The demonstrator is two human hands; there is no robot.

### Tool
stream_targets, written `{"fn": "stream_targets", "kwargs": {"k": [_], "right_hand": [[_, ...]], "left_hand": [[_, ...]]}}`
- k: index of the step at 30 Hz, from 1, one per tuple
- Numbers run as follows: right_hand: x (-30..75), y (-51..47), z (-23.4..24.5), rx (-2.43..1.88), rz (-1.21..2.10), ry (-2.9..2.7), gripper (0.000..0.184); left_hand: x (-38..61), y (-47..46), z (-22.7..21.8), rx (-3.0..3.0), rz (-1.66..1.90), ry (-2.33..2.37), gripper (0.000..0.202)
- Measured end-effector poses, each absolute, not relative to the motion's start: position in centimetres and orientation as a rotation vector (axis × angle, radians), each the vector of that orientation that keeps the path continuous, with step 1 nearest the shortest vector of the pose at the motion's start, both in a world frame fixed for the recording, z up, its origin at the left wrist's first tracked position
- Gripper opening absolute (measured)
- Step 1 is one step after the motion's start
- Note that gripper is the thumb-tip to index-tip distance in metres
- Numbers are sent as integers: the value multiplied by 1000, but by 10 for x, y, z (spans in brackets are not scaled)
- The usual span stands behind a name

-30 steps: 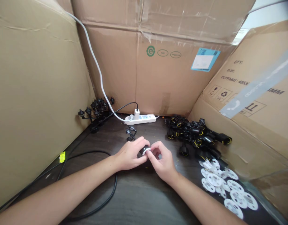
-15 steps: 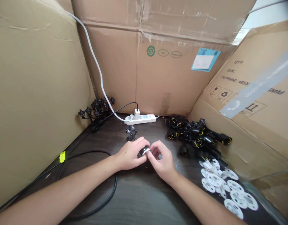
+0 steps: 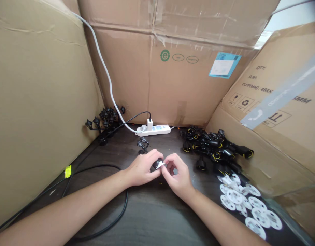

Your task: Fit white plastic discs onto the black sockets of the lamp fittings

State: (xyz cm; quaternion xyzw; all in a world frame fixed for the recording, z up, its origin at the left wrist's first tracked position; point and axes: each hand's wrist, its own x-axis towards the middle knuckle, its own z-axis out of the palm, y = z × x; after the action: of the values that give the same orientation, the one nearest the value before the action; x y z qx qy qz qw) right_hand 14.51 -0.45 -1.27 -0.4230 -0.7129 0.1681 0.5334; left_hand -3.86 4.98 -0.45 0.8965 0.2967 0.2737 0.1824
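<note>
L hand (image 3: 142,168) and R hand (image 3: 177,178) together, both clamped on small blk part w/ white disc (image 3: 159,164); forearms angled inward, wrists low.

Both bare arms reached into view from the bottom, the left forearm (image 3: 70,208) from about 7 o'clock and the right forearm (image 3: 218,218) from about 5 o'clock. The left hand (image 3: 143,169) lay curled, back upward, with its fingers (image 3: 153,158) pointing toward 3 o'clock. The right hand (image 3: 178,177) stood more upright, its fingertips (image 3: 167,161) pinched inward toward 10 o'clock. The two hands met at the centre, close together, and both wrists stayed low and relaxed.
</note>
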Motion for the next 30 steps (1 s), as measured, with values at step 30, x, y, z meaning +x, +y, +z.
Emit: {"fn": "stream_targets", "kwargs": {"k": [30], "right_hand": [[145,-4,-14,-1002,392,-1672,6]], "left_hand": [[-38,46,1,2497,776,783,21]]}}
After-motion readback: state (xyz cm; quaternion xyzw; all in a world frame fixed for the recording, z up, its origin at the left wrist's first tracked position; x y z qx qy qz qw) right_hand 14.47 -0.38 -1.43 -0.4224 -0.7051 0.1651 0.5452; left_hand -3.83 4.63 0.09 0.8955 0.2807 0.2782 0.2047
